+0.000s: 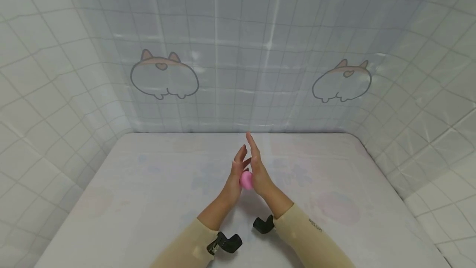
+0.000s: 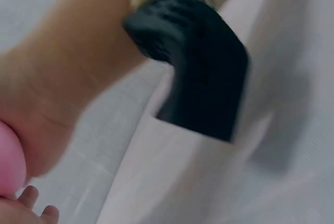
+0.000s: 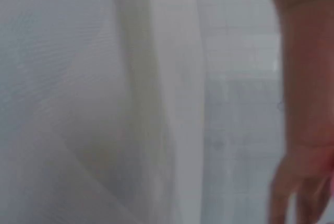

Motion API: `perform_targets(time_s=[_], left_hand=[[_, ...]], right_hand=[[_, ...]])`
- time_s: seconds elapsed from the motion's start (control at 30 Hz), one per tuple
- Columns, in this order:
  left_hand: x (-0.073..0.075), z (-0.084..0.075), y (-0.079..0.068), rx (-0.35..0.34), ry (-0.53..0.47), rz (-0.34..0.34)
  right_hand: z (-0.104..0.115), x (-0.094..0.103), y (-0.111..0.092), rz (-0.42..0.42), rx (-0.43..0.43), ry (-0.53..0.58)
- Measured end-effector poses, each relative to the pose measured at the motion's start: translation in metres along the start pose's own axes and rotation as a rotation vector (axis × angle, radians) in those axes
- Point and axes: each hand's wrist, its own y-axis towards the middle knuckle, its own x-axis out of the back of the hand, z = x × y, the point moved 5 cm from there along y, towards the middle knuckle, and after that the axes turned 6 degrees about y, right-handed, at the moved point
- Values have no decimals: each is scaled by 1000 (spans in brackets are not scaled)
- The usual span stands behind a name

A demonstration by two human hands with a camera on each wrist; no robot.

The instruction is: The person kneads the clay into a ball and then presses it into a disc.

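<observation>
A smooth pink ball [image 1: 246,180] sits between my two palms, above the middle of the table in the head view. My left hand [image 1: 234,179] presses it from the left with its fingers extended. From the other side my right hand [image 1: 261,175] presses with straight fingers pointing forward. The ball [image 2: 9,161] shows at the left edge of the left wrist view, against the heel of a palm, with fingertips [image 2: 28,197] below it. Only a pink sliver shows at the right edge of the right wrist view, beside hanging fingers [image 3: 308,198].
A pale patterned cloth covers the table [image 1: 141,202]. Tiled-print sheeting [image 1: 253,73] with cartoon animals stands behind it and along both sides. Black camera mounts [image 1: 228,243] stick out from the beige sleeves [image 1: 308,235] near the wrists.
</observation>
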Motion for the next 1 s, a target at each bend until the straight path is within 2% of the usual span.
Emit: perform_targets(time_s=[0.1,0.2,0.3,0.4,0.5,0.6,0.73,0.8,0.9,1.0], left_hand=[[2,-7,2,-69,-42,-29],[6,-13,2,-133,3,-87],[10,-14,2,-177,66,-161],[14,-14,2,-223,119,-240],[19,-14,2,-240,147,-302],[25,-12,5,-210,142,-349],[35,-7,6,-133,128,-395],[38,-3,7,-100,145,-396],[38,6,6,-47,170,-344],[32,13,4,-11,213,-251]], right_hand=[[-7,-5,-2,48,-41,41],[-10,-10,-4,90,-52,83],[-8,-15,-8,114,-17,87],[-4,-21,-12,126,51,101],[0,-26,-15,137,124,143],[3,-29,-17,149,148,189],[8,-30,-21,162,117,229],[13,-29,-22,155,101,228],[21,-26,-22,129,106,209],[28,-20,-18,84,145,161]])
